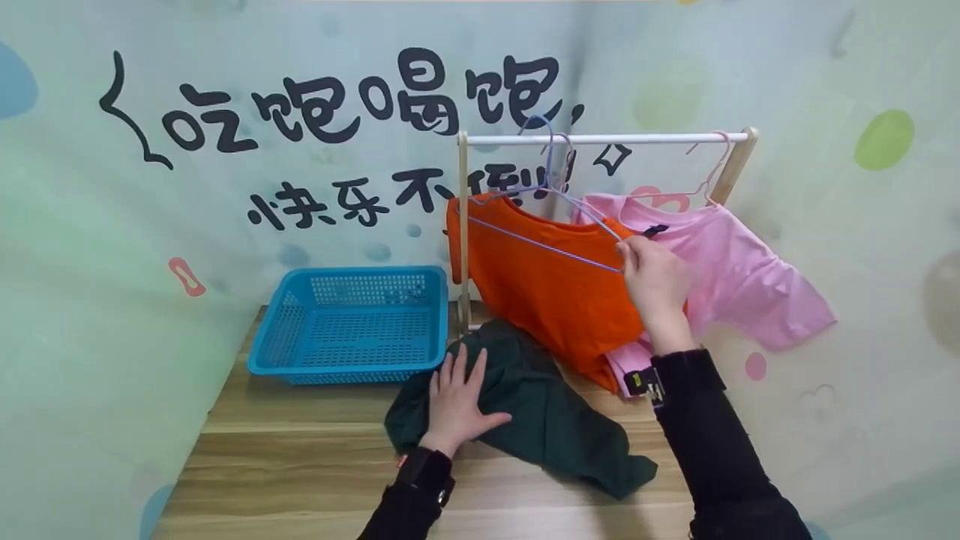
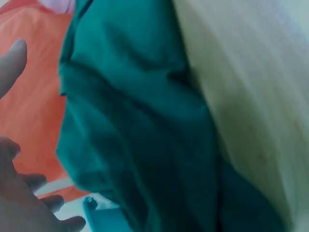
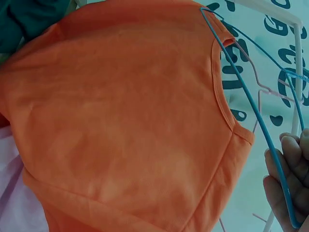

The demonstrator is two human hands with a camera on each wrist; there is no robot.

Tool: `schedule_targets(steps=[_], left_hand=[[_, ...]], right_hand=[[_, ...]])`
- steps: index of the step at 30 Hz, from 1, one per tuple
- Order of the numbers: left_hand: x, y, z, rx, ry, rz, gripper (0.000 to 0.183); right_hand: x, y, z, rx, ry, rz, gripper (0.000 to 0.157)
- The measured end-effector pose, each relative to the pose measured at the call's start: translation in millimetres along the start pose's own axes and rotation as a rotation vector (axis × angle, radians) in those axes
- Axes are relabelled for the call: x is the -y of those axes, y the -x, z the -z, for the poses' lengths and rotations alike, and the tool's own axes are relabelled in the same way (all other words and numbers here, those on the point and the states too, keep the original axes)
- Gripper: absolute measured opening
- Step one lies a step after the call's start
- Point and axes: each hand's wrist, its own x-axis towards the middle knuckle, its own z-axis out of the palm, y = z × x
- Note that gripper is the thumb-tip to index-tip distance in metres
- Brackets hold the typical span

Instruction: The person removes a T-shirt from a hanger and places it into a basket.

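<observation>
The dark green garment (image 1: 532, 405) lies bunched on the table (image 1: 315, 457) at the near side of the clothes rack (image 1: 637, 139), its long axis slanting from the foot of the rack's left post out toward the person and to the right. The left hand (image 1: 459, 401) is by far the nearer to it: it is over the garment's left part, in front of that post, with fingers straight and spread; whether the palm presses on the cloth I cannot tell. The bare blue hanger (image 3: 262, 122) is higher up, at the near side of the rack below its rail, spanning crosswise from the left post toward the middle. The right hand (image 1: 658, 277) grips its right corner with curled fingers, so hanger and garment are well apart, one up by the rail, the other down by the rack's foot. The hook overlaps the rail in view, but I cannot tell whether it rests on it. Behind the hanger, an orange shirt (image 1: 555, 292) hangs from the left and middle of the rack, and a pink shirt (image 1: 757, 277) from its right end. Just left of the rack stands the blue basket (image 1: 345, 368).
</observation>
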Motion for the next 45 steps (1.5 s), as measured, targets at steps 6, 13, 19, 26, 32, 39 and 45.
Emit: schedule_targets(steps=[6, 13, 19, 26, 32, 39, 45], left_hand=[[-4.3, -5.8, -14.8, 0.059, -0.033, 0.009, 0.114], [-1.1, -15.6, -30.1, 0.101, -0.048, 0.059, 0.116], [6.5, -17.8, -42.3, 0.15, -0.056, 0.108, 0.116], [12.9, -8.9, -55.0, 0.21, -0.049, 0.141, 0.116], [15.8, -1.2, -66.3, 0.204, -0.041, 0.153, 0.115], [13.7, 1.4, -75.1, 0.133, -0.107, 0.194, 0.114], [8.1, 2.2, -79.0, 0.121, -0.139, 0.236, 0.102]], right_hand=[[-1, 10, -11.9, 0.004, 0.022, -0.001, 0.02], [-9, 23, -17.7, 0.042, -0.037, -0.001, 0.019], [-25, 43, -23.5, 0.031, -0.14, 0.038, 0.028], [-46, 77, -34.8, 0.049, -0.193, 0.119, 0.054], [-62, 110, -47.2, 0.066, -0.176, 0.189, 0.069], [-73, 153, -58.7, 0.144, -0.187, 0.2, 0.072], [-78, 183, -61.7, 0.258, -0.122, 0.105, 0.076]])
